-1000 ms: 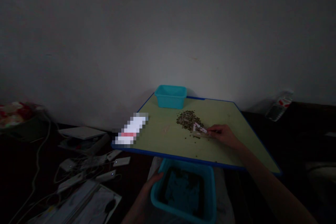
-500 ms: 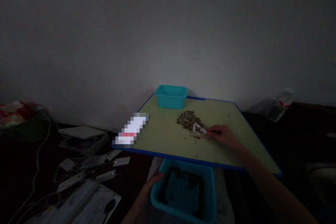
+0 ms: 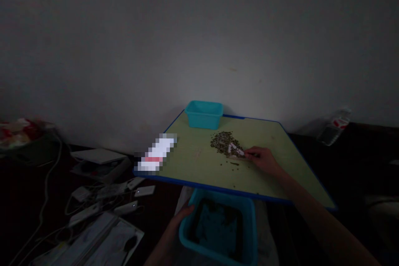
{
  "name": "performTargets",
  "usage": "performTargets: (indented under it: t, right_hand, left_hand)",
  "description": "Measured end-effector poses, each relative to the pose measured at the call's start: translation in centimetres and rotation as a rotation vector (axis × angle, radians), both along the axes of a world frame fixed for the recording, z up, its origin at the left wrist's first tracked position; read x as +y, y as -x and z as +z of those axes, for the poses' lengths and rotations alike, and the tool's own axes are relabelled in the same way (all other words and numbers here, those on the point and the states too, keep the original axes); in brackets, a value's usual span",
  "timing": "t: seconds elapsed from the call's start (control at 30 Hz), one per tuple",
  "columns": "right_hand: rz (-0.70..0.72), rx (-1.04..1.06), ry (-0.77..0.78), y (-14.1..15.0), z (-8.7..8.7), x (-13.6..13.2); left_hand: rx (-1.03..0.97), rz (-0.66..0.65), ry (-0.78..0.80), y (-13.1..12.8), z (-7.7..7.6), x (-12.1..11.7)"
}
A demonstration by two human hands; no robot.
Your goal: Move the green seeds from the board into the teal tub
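My left hand [image 3: 179,224] grips the left rim of a turquoise plastic basin [image 3: 254,228] below the table's front edge. Dark bits lie on the basin's floor, mostly along its sides. On the table, my right hand [image 3: 263,160] has its fingers pinched on a thin, flat, see-through piece with white markings [image 3: 236,149]; its exact kind does not show. That piece touches the near right side of a heap of small brown grains [image 3: 222,141]. A few stray grains and a dark sliver [image 3: 234,163] lie in front of it.
A second turquoise basin [image 3: 204,120] stands at the back of the pale, blue-edged table [image 3: 187,166]. A lit, pixelated phone-like screen [image 3: 157,153] lies at the left edge. Power strips and cables [image 3: 102,191] are on the left; a plastic bottle [image 3: 335,128] leans at the right.
My right hand has shifted slightly left and up with the flat piece, uncovering the dark sliver in front. My left hand keeps its hold on the basin.
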State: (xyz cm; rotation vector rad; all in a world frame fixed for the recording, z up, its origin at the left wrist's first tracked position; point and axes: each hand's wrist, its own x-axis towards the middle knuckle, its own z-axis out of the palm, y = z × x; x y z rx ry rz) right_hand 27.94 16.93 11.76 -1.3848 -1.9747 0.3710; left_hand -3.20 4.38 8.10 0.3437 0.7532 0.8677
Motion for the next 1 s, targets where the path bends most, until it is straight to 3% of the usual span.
performTargets:
  t: [0.23,0.5,0.8,1.0]
  right_hand:
    - [0.046,-0.034,0.005,0.0,0.4,0.1]
    - [-0.039,-0.076,-0.030,-0.8,0.4,-0.6]
    - [0.018,-0.044,-0.001,0.0,0.3,-0.8]
    - [0.002,-0.043,-0.027,0.1,0.4,-1.0]
  left_hand:
    - [-0.024,0.015,0.063,-0.2,0.3,-0.1]
    - [-0.009,0.039,0.098,-0.3,1.1,-0.2]
    - [-0.028,0.004,0.049,-0.1,0.4,-0.1]
    - [0.021,0.001,0.103,-0.2,0.1,0.3]
